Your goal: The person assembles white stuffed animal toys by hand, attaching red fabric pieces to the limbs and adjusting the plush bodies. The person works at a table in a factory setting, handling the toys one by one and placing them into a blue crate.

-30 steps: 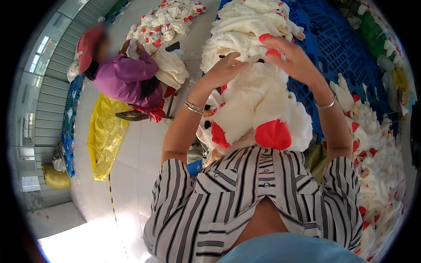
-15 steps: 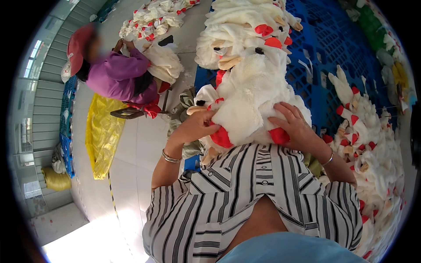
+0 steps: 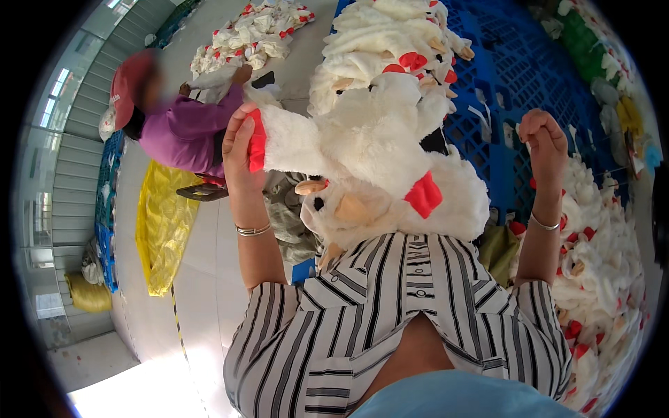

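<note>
My left hand is raised at the left, its fingers closed on the red-tipped end of an unstuffed white plush toy skin. That end is stretched out sideways, while the rest of the furry skin drapes over the pile before me. A second red patch hangs near its lower right. Apart from the skin, my right hand is lifted over the blue pallets, fingers curled in; anything inside them is hidden. Under the skin, close to my striped shirt, lies another plush skin with a beak and black eye.
More white plush skins are stacked ahead on blue plastic pallets. A large heap of them lies at the right. At the left, a person in purple sits handling white cloth, beside a yellow sheet on the floor.
My left hand has lifted up and left, drawing the red-tipped end out. My right hand has left the skin and risen to the right. The co-worker's hands have shifted.
</note>
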